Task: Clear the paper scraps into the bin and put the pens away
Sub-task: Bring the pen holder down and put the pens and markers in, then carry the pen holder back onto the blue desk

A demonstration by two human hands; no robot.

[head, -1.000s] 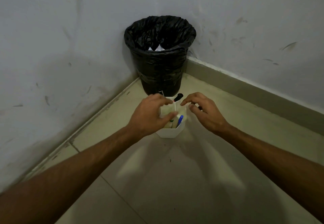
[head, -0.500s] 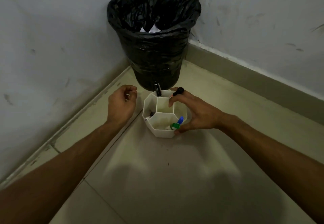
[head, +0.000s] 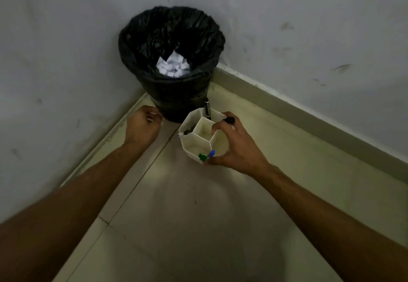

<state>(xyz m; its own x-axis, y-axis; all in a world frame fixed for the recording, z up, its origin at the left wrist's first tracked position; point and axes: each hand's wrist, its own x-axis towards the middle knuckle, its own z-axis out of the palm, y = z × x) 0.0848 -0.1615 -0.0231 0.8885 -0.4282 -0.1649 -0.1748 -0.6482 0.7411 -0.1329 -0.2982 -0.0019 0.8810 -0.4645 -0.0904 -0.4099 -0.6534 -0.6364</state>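
We are holding the white pen holder (head: 205, 140) with our right hand (head: 238, 149), fingers curled around its rim. Our left hand (head: 143, 127) at nine o'clock is closed on a small white scrap (head: 152, 116). Paper scraps (head: 173, 66) are lying in the bin (head: 172, 96) at twelve o'clock.

Beside the 2 hands, 1 white holder (head: 199, 129) under the right hand (head: 237, 149) shows 5 pen tips (head: 212, 153), and 1 black-lined bin (head: 171, 65) beyond them holds 1 heap of paper scraps (head: 173, 66).
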